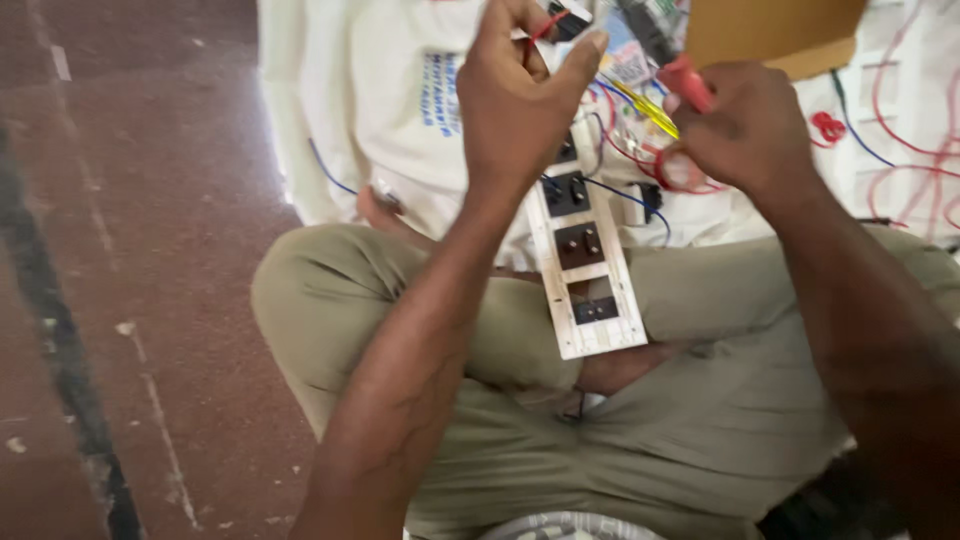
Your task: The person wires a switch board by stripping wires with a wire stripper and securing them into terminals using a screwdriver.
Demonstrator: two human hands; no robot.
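**Inspector:** Left hand (pixel 515 95) pinches a red wire (pixel 545 25) above the board (pixel 590 270); right hand (pixel 745 125), grip closed round a screwdriver (pixel 665 105), tip aimed at the wiring; board rests on the lap, far end on the sheet (pixel 370 90).

**Clerk:** Risks?

**Inspector:** Judged: board is unsecured, so pressure from the tip may tilt it; tip could slip among loose wires (pixel 900 120) and nick insulation; pinched wire may pull free from its terminal.

**Clerk:** Surroundings?

**Inspector:** No worktop; person sits cross-legged on a reddish-brown floor (pixel 150 250), scuffed; white sheet spread ahead, strewn with red and blue wires; cardboard (pixel 770 30) at the top edge.
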